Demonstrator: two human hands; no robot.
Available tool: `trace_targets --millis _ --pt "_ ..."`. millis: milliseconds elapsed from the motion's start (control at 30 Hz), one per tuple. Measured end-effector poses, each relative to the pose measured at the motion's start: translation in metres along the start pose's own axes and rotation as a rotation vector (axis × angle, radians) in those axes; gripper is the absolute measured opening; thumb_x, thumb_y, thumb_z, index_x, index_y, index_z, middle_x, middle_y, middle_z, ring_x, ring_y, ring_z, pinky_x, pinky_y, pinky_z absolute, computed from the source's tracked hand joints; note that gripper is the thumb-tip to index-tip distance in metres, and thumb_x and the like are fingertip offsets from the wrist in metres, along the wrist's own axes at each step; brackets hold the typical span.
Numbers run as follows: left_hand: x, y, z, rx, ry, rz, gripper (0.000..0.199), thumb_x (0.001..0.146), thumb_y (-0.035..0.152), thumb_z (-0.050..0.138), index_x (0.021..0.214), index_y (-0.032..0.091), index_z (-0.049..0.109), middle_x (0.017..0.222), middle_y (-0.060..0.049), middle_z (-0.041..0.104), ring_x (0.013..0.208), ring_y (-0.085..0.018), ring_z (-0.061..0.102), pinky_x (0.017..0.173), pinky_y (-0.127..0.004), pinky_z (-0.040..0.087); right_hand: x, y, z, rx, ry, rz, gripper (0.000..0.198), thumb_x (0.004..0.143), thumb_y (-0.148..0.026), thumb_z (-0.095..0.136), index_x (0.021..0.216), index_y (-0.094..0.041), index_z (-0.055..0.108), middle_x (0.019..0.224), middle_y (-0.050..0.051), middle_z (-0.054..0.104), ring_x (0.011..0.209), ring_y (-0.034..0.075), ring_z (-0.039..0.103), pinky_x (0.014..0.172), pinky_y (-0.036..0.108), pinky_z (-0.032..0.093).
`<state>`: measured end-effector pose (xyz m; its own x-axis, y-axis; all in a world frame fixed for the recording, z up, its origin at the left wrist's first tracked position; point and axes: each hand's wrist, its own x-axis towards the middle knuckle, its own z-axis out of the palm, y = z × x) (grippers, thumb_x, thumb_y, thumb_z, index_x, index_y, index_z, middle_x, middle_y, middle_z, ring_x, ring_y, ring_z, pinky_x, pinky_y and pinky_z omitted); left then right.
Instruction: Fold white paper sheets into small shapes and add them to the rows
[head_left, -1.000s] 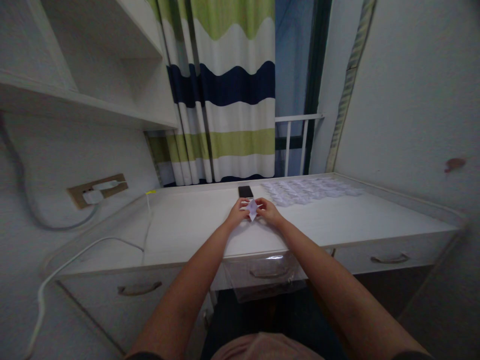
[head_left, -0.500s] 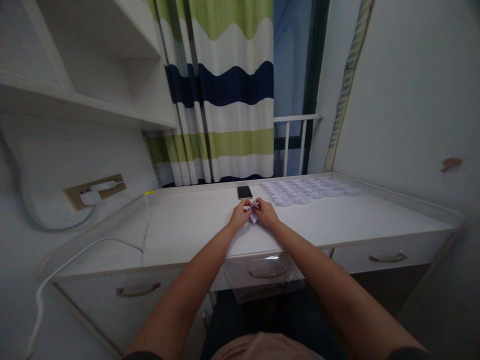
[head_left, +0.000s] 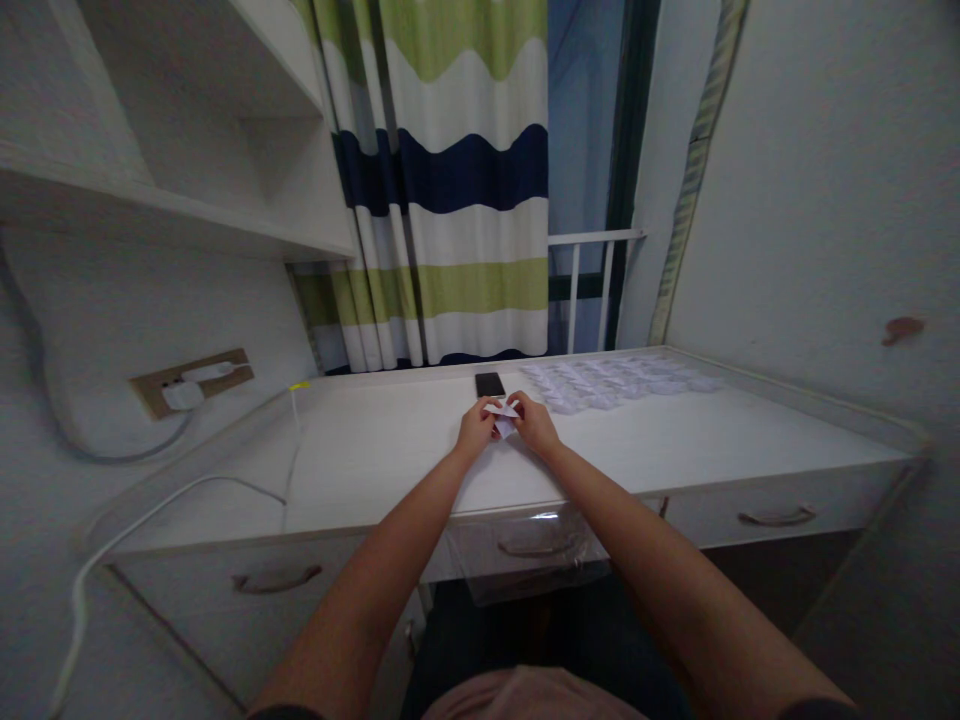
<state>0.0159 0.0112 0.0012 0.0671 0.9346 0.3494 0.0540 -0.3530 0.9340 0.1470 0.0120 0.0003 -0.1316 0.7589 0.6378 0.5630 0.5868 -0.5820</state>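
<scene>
Between my hands is a small piece of folded white paper (head_left: 505, 424), held just above the desk. My left hand (head_left: 476, 425) pinches its left side, and my right hand (head_left: 533, 422) grips the right side with bent fingers. Parts of the paper are hidden behind the fingertips. Right behind my hands lies a dark phone (head_left: 490, 384), flat on the desk. Many similar pale folded paper pieces (head_left: 607, 382) are laid out in rows to the right of the phone.
The white desk (head_left: 375, 440) has drawers along its front, and a clear plastic bag (head_left: 517, 560) hangs at the middle one. A white cable (head_left: 187, 487) crosses the left end. A shelf (head_left: 225, 225) juts out at upper left; a striped curtain (head_left: 472, 170) hangs behind.
The folded paper looks more spread out between my fingers than before. My hands have shifted only slightly. Phone and paper rows stay where they were.
</scene>
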Motion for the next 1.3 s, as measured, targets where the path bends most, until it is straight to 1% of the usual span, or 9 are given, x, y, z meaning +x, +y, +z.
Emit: trace_targets --millis 200,400,467,567,667,800,933,1033,1300 --pt "-0.001 0.004 -0.002 -0.149 -0.051 -0.049 0.018 0.06 0.012 0.05 0.077 0.018 0.055 0.063 0.003 0.058 0.049 -0.008 0.054 0.043 -0.017 0.044 0.001 0.006 0.002 0.123 -0.005 -0.013 0.023 0.063 -0.009 0.047 0.083 -0.021 0.053 0.064 -0.003 0.058 0.058 0.013 0.052 0.059 0.023 0.039" --pt "0.0 0.003 -0.008 -0.2 0.024 -0.046 0.017 0.061 0.013 0.051 0.077 0.018 0.056 0.067 0.002 0.059 0.055 -0.01 0.056 0.049 -0.021 0.046 0.004 0.01 0.004 0.474 -0.051 0.006 0.021 0.065 -0.021 0.052 0.086 -0.02 0.055 0.081 0.002 0.061 0.073 0.014 0.056 0.066 0.027 0.045" --pt "0.0 0.002 -0.008 -0.206 0.032 -0.037 0.017 0.061 0.013 0.051 0.077 0.018 0.055 0.067 0.002 0.059 0.055 -0.01 0.056 0.049 -0.021 0.046 0.006 0.011 0.004 0.584 -0.074 0.075 0.02 0.068 -0.03 0.053 0.084 -0.02 0.057 0.084 0.002 0.06 0.074 0.015 0.056 0.064 0.027 0.046" --pt "0.0 0.002 -0.006 -0.155 -0.017 -0.01 0.016 0.06 0.011 0.05 0.075 0.017 0.056 0.064 0.002 0.058 0.052 -0.01 0.054 0.046 -0.02 0.044 0.009 0.014 0.004 0.664 -0.057 0.239 0.025 0.066 -0.041 0.057 0.078 -0.019 0.057 0.071 0.001 0.059 0.065 0.013 0.055 0.057 0.025 0.045" --pt "-0.001 0.001 -0.003 -0.061 -0.063 0.049 0.016 0.06 0.009 0.048 0.07 0.016 0.058 0.064 0.0 0.059 0.055 -0.01 0.054 0.046 -0.019 0.043 0.009 0.017 0.003 0.723 -0.04 0.388 0.032 0.057 -0.041 0.068 0.077 -0.018 0.059 0.063 -0.001 0.058 0.058 0.011 0.054 0.054 0.024 0.044" --pt "-0.002 0.002 -0.003 -0.027 -0.062 0.094 0.016 0.061 0.007 0.048 0.068 0.015 0.061 0.072 -0.002 0.062 0.063 -0.011 0.056 0.054 -0.021 0.045 0.005 0.017 0.0 0.796 -0.146 0.517 0.031 0.054 -0.041 0.071 0.068 -0.014 0.062 0.063 0.003 0.061 0.055 0.011 0.055 0.051 0.023 0.042" --pt "-0.003 0.003 -0.005 -0.064 -0.081 0.035 0.011 0.067 0.019 0.052 0.068 0.014 0.061 0.071 -0.002 0.061 0.061 -0.011 0.055 0.053 -0.022 0.046 0.004 0.016 0.0 0.817 -0.151 0.502 0.03 0.051 -0.04 0.072 0.06 -0.014 0.062 0.054 0.002 0.059 0.049 0.01 0.05 0.048 0.023 0.039" --pt "-0.001 0.0 -0.005 -0.033 -0.082 0.012 0.015 0.062 0.028 0.063 0.064 0.013 0.058 0.062 -0.001 0.058 0.057 -0.01 0.053 0.05 -0.021 0.044 0.005 0.016 0.001 0.737 -0.113 0.454 0.029 0.048 -0.038 0.072 0.059 -0.013 0.062 0.049 0.0 0.055 0.045 0.008 0.045 0.045 0.022 0.034" --pt "0.002 -0.004 -0.006 -0.029 -0.048 0.09 0.027 0.05 0.023 0.074 0.063 0.014 0.053 0.056 0.003 0.055 0.055 -0.007 0.051 0.053 -0.018 0.04 0.008 0.016 0.002 0.636 -0.154 0.313 0.029 0.053 -0.04 0.068 0.062 -0.013 0.065 0.049 -0.001 0.054 0.045 0.007 0.04 0.045 0.022 0.03"
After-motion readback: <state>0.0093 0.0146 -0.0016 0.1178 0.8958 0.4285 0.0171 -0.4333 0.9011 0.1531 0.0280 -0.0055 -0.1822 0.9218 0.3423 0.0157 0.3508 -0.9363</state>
